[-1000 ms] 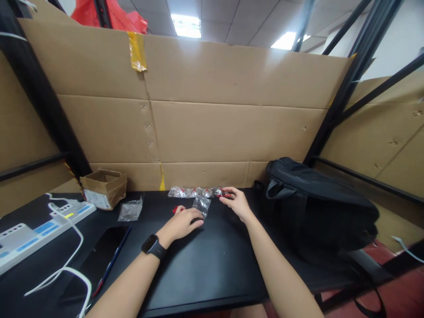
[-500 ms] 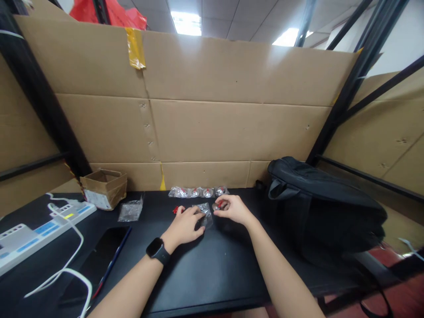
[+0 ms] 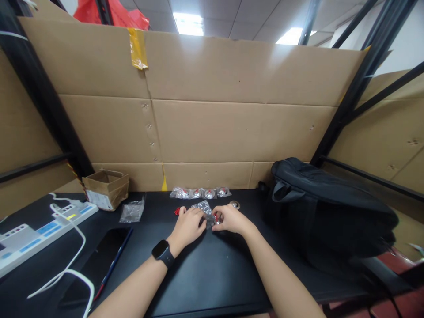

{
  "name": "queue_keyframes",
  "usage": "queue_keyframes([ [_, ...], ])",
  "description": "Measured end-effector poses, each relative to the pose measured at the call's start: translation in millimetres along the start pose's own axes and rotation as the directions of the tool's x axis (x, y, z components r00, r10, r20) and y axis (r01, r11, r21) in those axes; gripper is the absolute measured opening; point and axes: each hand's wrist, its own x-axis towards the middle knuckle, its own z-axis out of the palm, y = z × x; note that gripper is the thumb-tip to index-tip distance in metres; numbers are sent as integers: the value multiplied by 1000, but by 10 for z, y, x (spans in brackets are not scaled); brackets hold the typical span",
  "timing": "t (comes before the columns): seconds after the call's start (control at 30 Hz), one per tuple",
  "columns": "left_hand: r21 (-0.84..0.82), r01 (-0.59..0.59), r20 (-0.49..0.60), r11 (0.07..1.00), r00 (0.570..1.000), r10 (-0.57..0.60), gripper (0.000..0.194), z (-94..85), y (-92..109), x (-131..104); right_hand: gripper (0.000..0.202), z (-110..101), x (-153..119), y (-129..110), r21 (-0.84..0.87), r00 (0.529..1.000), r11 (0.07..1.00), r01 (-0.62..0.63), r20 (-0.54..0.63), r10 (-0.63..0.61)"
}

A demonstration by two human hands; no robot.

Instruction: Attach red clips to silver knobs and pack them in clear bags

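Observation:
My left hand (image 3: pixel 188 224), below a black watch strap, has its fingers on a small clear plastic bag (image 3: pixel 204 206) on the black table. Close beside it, my right hand (image 3: pixel 232 219) pinches a small red and silver piece (image 3: pixel 217 217) at the bag's right edge. Behind my right hand lies a round metal piece (image 3: pixel 235 204). Red bits (image 3: pixel 177 211) rest just left of my left fingertips. Further back, a row of several bagged round silver pieces with red parts (image 3: pixel 209 193) lies along the cardboard wall.
A black backpack (image 3: pixel 324 212) fills the right side. On the left are an open cardboard box (image 3: pixel 106 187), an empty clear bag (image 3: pixel 131 211), a dark phone (image 3: pixel 99 260), a white power strip (image 3: pixel 49 236) and white cables (image 3: pixel 77 274).
My right hand has come down slightly, to the right edge of the bag, with the red and silver piece. The round metal piece behind it now shows. My left hand has barely moved.

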Motion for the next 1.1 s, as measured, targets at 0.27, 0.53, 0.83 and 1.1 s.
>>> queue_keyframes([
  [0.27, -23, -69, 11, 997, 998, 69, 16, 8, -58, 33, 41, 118, 18, -88, 25, 999, 1000, 12, -34, -11],
  [0.53, 3, -87, -3, 996, 996, 87, 18, 38, -72, 36, 33, 201, 86, -118, -113, 991, 991, -77, -121, 63],
  [0.83, -75, -39, -13, 996, 999, 38, 44, 82, -83, 41, 22, 98, 17, 18, 71, 998, 997, 27, 46, -30],
  [1.1, -83, -54, -8, 995, 999, 53, 55, 77, -118, 27, 20, 177, 64, 7, -26, 992, 998, -57, -111, 54],
])
